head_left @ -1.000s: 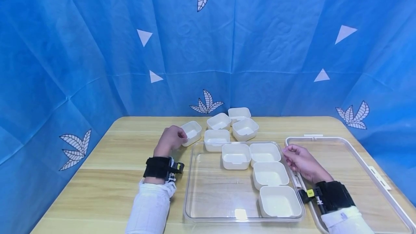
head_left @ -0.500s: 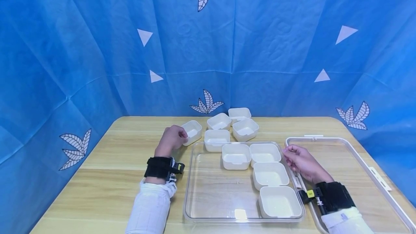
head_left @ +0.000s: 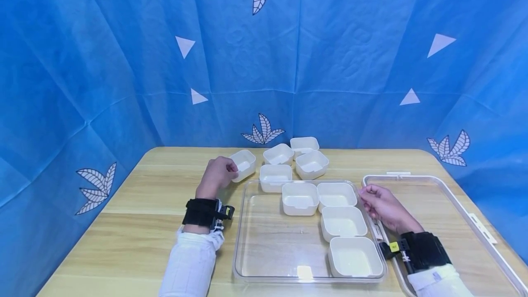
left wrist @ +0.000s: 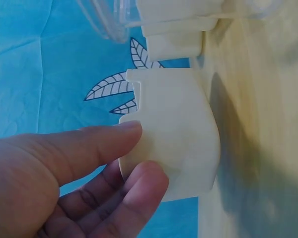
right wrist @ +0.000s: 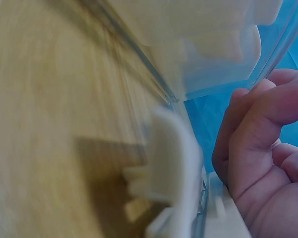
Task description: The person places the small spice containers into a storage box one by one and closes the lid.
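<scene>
- Since a second ago, the left hand [head_left: 216, 178] and its white cup [head_left: 245, 166] have slid a bit toward the back edge of the desk [head_left: 123, 251].
- Near the front edge sits a clear tray [head_left: 284, 242]; small cups [head_left: 344, 222] line its right side and back, maybe to fit snugly.
- Beside it lies a lid [head_left: 437, 210], its near end cut off.
- The right hand [head_left: 383, 205] pinches the tray's rim by the back right corner, likely to steady it.
- That cup, pinched by the left hand, is past the back left corner; I can't see every fingertip.
- Loose cups [head_left: 311, 165] stand behind, the farthest partly hidden.
</scene>
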The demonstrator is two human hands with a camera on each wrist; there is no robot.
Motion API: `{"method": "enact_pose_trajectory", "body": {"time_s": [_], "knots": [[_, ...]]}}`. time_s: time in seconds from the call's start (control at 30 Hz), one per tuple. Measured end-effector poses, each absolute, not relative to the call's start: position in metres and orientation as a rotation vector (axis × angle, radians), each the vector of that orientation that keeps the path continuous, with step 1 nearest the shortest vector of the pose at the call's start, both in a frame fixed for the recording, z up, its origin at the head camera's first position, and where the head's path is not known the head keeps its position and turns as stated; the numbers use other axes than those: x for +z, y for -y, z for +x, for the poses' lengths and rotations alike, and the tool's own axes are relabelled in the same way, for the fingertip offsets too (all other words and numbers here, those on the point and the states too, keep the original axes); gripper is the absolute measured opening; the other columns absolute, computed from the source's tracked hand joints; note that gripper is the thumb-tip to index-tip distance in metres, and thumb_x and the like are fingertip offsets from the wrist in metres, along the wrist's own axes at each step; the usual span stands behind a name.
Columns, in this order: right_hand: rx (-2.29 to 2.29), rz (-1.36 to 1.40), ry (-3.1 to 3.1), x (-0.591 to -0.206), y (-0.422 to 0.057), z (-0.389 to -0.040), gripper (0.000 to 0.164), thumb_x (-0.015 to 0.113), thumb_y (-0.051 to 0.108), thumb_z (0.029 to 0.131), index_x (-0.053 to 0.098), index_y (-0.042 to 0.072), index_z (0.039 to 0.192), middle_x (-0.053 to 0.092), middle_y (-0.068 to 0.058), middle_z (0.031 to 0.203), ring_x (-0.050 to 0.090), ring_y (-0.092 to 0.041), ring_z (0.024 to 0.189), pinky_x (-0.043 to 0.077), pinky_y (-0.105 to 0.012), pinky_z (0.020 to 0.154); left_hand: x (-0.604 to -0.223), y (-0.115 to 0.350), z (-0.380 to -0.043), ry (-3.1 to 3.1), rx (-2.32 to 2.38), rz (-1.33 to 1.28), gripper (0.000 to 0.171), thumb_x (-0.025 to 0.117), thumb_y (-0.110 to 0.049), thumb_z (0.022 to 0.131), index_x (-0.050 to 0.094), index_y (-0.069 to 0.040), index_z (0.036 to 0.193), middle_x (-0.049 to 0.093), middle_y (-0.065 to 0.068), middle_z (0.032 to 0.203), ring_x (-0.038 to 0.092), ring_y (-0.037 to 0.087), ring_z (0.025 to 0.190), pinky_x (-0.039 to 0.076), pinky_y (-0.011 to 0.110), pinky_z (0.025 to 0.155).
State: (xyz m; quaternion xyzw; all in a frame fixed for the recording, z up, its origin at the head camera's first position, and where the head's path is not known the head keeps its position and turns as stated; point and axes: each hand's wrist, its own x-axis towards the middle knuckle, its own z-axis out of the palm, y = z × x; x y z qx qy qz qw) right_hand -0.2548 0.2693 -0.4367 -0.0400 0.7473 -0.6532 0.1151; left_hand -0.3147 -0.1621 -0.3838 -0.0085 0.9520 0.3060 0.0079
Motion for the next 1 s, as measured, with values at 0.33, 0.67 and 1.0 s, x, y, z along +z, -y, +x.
{"method": "enact_pose_trajectory", "body": {"time_s": [0.33, 0.67, 1.0], "knots": [[-1.904, -0.112, -2.194, -0.44, -0.269, -0.252, 0.02, 0.048, 0.02, 0.103, 0.049, 0.001, 0.097, 0.046, -0.001, 0.075, 0.044, -0.008, 0.059, 0.037, -0.018, 0.046, -0.381, 0.162, -0.308, -3.031, 0.944, 0.029, 0.004, 0.072, -0.008, 0.086, 0.07, -0.005, 0.083, 0.064, 0.006, 0.082, 0.056, 0.026, 0.085, 0.049, 0.038, 0.074], [-1.912, -0.113, -2.194, -0.441, -0.268, -0.251, 0.021, 0.048, 0.02, 0.103, 0.05, 0.001, 0.097, 0.046, 0.0, 0.073, 0.043, -0.008, 0.057, 0.037, -0.017, 0.044, -0.368, 0.158, -0.3, -3.06, 0.969, 0.057, 0.005, 0.074, -0.008, 0.085, 0.071, -0.004, 0.084, 0.068, 0.007, 0.087, 0.059, 0.027, 0.087, 0.05, 0.041, 0.078], [-1.904, -0.12, -2.209, -0.437, -0.268, -0.254, 0.019, 0.048, 0.02, 0.103, 0.05, 0.002, 0.096, 0.045, -0.001, 0.074, 0.044, -0.008, 0.059, 0.038, -0.017, 0.045, -0.351, 0.152, -0.294, -3.099, 0.982, 0.104, 0.003, 0.072, -0.009, 0.087, 0.072, -0.006, 0.087, 0.068, 0.008, 0.088, 0.059, 0.027, 0.087, 0.05, 0.041, 0.077]]}}
